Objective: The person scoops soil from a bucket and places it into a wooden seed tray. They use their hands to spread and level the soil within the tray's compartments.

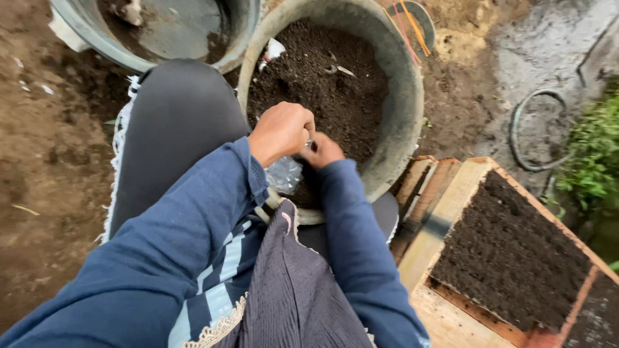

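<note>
Crouching, blue sleeves (161, 258) nearest the camera, dark patterned cloth (290, 290) hanging between my arms. My hands meet at the near rim of the grey soil-filled tub (406, 103). Left hand (282, 132) curled in a fist, pinching the top of a small clear plastic bag (284, 174) that hangs just below it. Right hand (322, 151) touching the same bag from the other side, fingers tucked, grip partly hidden. To my right, a wooden tray (438, 225) packed with dark soil. Farther out, a second grey tub (161, 26), mostly bare inside, and a hose loop (535, 129) on wet ground.
</note>
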